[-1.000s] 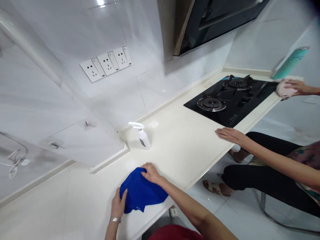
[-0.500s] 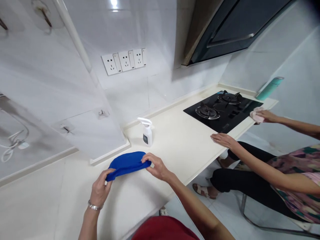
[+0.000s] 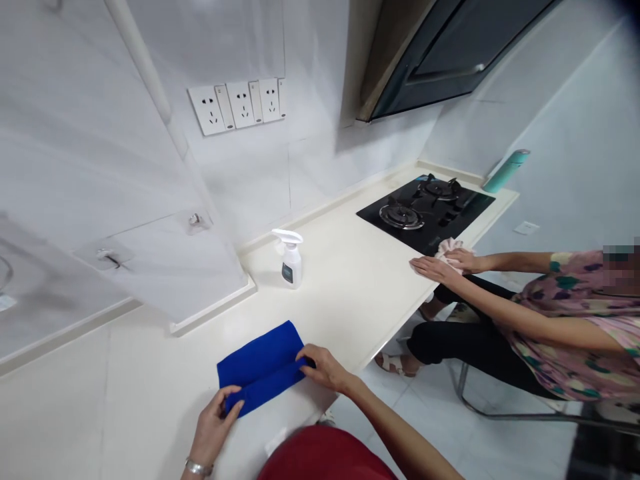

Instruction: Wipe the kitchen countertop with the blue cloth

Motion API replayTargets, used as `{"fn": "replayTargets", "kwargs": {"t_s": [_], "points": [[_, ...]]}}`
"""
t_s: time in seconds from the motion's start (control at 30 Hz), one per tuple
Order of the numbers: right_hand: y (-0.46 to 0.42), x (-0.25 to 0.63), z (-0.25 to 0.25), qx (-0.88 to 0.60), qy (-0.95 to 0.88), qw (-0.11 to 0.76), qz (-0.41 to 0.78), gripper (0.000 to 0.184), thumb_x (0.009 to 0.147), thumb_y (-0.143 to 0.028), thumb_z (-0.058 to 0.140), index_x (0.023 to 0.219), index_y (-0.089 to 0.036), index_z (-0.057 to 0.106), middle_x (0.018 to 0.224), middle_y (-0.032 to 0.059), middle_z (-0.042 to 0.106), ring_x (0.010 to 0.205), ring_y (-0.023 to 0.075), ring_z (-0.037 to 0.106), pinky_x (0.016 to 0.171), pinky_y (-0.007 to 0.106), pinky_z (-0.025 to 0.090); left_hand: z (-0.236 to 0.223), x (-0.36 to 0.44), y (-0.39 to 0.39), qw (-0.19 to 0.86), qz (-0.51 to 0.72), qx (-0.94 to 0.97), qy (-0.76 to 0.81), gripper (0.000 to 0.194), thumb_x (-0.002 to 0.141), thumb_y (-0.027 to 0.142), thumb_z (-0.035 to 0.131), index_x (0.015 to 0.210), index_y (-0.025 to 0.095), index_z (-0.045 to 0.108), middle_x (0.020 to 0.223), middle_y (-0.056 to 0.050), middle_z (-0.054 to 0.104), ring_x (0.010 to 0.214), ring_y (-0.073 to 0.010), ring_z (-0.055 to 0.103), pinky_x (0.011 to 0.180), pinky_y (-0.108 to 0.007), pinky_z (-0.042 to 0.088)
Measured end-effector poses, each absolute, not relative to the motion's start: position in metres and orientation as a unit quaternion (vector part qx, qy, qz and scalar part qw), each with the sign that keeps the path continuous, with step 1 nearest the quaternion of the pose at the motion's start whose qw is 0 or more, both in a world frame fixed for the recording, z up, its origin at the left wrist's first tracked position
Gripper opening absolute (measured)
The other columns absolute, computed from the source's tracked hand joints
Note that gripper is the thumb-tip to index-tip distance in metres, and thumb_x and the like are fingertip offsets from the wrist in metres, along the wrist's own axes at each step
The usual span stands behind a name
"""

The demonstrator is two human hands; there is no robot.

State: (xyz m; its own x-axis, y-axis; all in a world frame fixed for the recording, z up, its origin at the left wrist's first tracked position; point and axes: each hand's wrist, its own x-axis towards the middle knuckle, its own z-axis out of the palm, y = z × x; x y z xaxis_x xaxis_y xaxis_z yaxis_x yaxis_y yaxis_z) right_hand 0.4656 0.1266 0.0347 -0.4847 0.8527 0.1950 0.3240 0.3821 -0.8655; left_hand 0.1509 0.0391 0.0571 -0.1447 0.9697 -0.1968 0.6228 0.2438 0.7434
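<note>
Blue cloth [image 3: 263, 353] pinched at both ends!

Lower left of centre, the left hand [image 3: 213, 430] has thumb and fingers nearly together on the cloth's near corner. The cloth spreads over the counter [image 3: 350, 293], creased between the hands, a hold that probably keeps it straight. Above, a white spray bottle [image 3: 291, 265] stands upright, apparently parked within reach; contents unseen. Lower centre, the right hand [image 3: 326, 369] nips the right end, fingers curled. Upper right, a teal cylinder [image 3: 506, 172], perhaps a flask, contents hidden.

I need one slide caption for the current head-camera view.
Left hand and right hand hold a blue cloth on the pale counter, a white spray bottle standing beyond.
</note>
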Motion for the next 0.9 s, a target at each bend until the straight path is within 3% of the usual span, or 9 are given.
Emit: {"fn": "replayTargets", "kwargs": {"t_s": [0.17,0.27,0.33,0.43,0.53,0.7,0.9], "points": [[0.164,0.436,0.029,-0.519,-0.711,0.376,0.29,0.038,0.082,-0.017,0.052,0.12,-0.023,0.056,0.116,0.0079,0.063,0.099,0.0188,0.061,0.09,0.036,0.052,0.045,0.133,0.077,0.247,0.357,0.508,0.744,0.06,0.074,0.065,0.055,0.113,0.02,0.064,0.107,-0.009,0.067,0.093,-0.0258,0.067,0.085,-0.044,0.059],[0.158,0.431,0.007,-0.573,-0.682,0.376,0.254,0.049,0.081,-0.015,0.049,0.13,-0.018,0.049,0.127,0.0163,0.055,0.11,0.0255,0.058,0.096,0.048,0.051,0.038,0.129,0.081,0.153,0.377,0.543,0.735,0.053,0.083,0.058,0.048,0.114,0.019,0.064,0.117,-0.012,0.064,0.107,-0.0276,0.064,0.098,-0.049,0.055],[0.148,0.431,-0.007,-0.591,-0.672,0.376,0.239,0.048,0.083,-0.016,0.046,0.131,-0.017,0.047,0.125,0.0172,0.055,0.11,0.0264,0.057,0.096,0.049,0.051,0.032,0.136,0.076,0.112,0.376,0.579,0.715,0.044,0.089,0.05,0.043,0.115,0.021,0.063,0.117,-0.011,0.066,0.109,-0.026,0.064,0.101,-0.049,0.054],[0.135,0.43,-0.019,-0.612,-0.666,0.38,0.194,0.041,0.088,-0.019,0.044,0.129,-0.019,0.048,0.119,0.0141,0.058,0.105,0.0243,0.059,0.093,0.045,0.053,0.018,0.16,0.069,0.083,0.361,0.661,0.653,0.035,0.094,0.038,0.042,0.119,0.023,0.061,0.12,-0.008,0.069,0.112,-0.0217,0.065,0.1,-0.043,0.055],[0.134,0.422,-0.019,-0.64,-0.672,0.344,0.141,0.035,0.092,-0.026,0.043,0.126,-0.019,0.05,0.113,0.0129,0.06,0.1,0.0239,0.059,0.088,0.041,0.052,-0.002,0.189,0.069,0.027,0.306,0.746,0.591,0.04,0.094,0.03,0.046,0.132,0.023,0.055,0.137,-0.01,0.062,0.129,-0.0233,0.056,0.109,-0.046,0.049],[0.143,0.406,-0.006,-0.684,-0.681,0.23,0.125,0.022,0.092,-0.03,0.048,0.106,-0.017,0.058,0.1,0.0133,0.063,0.093,0.027,0.058,0.082,0.04,0.047,-0.025,0.21,0.073,-0.039,0.235,0.767,0.596,0.059,0.093,0.031,0.048,0.149,0.019,0.034,0.151,-0.015,0.048,0.142,-0.0301,0.04,0.114,-0.055,0.041],[0.149,0.4,-0.007,-0.69,-0.672,0.221,0.156,0.008,0.087,-0.027,0.054,0.091,-0.02,0.056,0.091,0.0131,0.065,0.091,0.0287,0.06,0.081,0.04,0.045,-0.025,0.203,0.066,-0.013,0.221,0.763,0.607,0.061,0.093,0.032,0.045,0.151,0.021,0.03,0.157,-0.016,0.038,0.146,-0.0307,0.034,0.116,-0.058,0.036]]}}
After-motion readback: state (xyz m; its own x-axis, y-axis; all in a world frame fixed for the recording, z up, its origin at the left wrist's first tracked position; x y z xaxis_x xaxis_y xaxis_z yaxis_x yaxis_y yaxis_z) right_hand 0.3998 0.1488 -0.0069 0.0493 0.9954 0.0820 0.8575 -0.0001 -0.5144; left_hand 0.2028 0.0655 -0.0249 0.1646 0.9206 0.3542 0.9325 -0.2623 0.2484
